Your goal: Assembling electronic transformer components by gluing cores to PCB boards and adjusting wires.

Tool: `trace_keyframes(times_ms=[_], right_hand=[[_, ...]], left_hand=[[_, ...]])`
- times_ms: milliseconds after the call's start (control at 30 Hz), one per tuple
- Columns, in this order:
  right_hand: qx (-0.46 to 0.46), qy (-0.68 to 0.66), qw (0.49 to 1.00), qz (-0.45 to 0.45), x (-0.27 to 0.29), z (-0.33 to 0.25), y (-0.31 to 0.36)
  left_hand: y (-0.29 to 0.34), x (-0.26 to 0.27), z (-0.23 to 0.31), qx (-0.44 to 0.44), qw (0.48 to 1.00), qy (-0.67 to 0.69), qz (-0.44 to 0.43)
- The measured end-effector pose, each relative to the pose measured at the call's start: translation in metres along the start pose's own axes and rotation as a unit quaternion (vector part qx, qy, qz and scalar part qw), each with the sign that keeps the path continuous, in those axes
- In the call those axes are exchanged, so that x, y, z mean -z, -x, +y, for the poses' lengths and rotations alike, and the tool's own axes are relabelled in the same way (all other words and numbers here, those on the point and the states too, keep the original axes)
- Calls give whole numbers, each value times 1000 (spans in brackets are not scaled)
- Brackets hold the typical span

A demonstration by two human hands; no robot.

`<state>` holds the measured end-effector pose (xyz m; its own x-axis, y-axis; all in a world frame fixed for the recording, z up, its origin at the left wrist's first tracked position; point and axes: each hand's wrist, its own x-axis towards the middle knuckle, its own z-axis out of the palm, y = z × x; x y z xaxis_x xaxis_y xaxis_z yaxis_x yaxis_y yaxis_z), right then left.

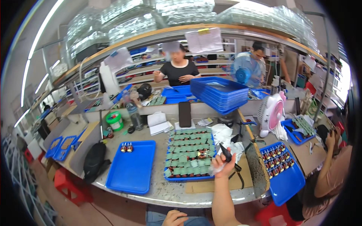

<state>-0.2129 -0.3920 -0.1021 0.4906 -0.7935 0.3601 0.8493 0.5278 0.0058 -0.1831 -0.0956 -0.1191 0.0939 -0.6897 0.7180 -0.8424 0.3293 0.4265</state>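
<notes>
My right hand (223,165) is raised over the right edge of a blue tray, closed around a black tapered tool (226,153) whose exact kind I cannot make out. Rows of green pieces (190,146) with small copper-coloured coils between them fill that tray (188,179). One coil (203,154) lies on top of the rows. Low in my lap, my left hand (175,218) has its fingers curled in; anything inside them is hidden. To the left, another blue tray (130,169) carries a few small coils (127,147) at its far end.
Black-handled pliers (238,174) lie on cardboard (222,184) by my right hand. Behind are crumpled white paper (225,133), a phone (184,114) and an open notebook (157,123). A wooden divider (260,165) stands right, beside a coil tray (284,182) and a co-worker's arm (327,169).
</notes>
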Motion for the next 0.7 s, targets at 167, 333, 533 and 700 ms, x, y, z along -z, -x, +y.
trace_keyframes(times_ms=[167, 333, 533, 700], right_hand=[[7, 0, 999, 42, -3, -4, -1], [-15, 29, 998, 47, 0, 5, -3], [-16, 14, 998, 53, 2, -4, 0], [-6, -13, 999, 36, -3, -3, -2]], left_hand=[[-3, 19, -4, -20, 997, -74, 9], [-29, 54, -21, -64, 978, -177, 84], [-69, 82, -24, -206, 957, -200, 29], [-118, 110, 10, -350, 904, -243, -34]])
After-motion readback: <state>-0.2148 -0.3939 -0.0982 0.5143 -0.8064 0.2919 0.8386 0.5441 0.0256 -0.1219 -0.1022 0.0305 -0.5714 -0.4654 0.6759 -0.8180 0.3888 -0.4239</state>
